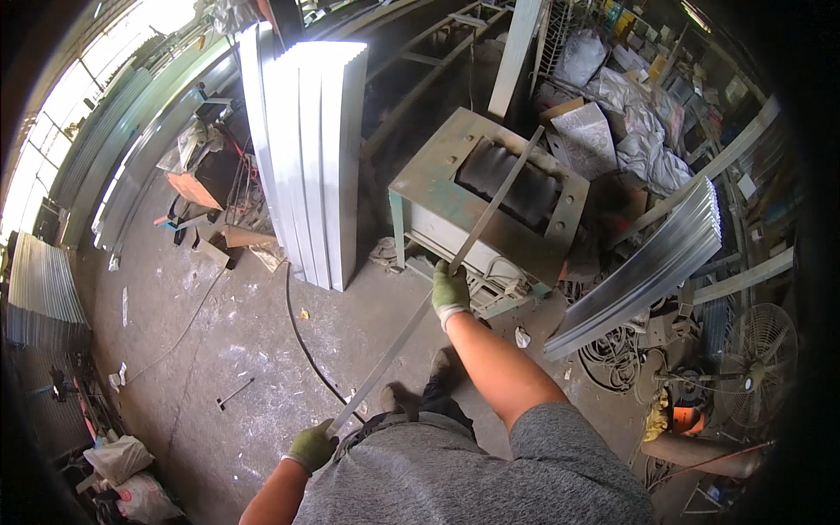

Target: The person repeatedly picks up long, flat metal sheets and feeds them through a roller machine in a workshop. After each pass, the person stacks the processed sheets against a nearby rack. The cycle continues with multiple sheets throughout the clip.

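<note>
A long, narrow flat metal bar (393,346) slants from low in front of me up to the far right. My left hand (312,447), in a green glove, is closed around its near end by my left hip. Farther along, my right hand (450,289), gloved the same way, grips the bar with that arm stretched forward. The bar's far part crosses above a worn steel machine table (430,171) with a dark, ridged opening (510,182) in its top. Whether the bar touches the table, I cannot tell.
A tall bundle of shiny metal profiles (317,166) stands upright left of the machine. Another stack of profiles (652,271) leans at the right, near a fan (759,363) and coiled cable (610,359). A black hose (302,334) and a small T-shaped tool (234,395) lie on the floor.
</note>
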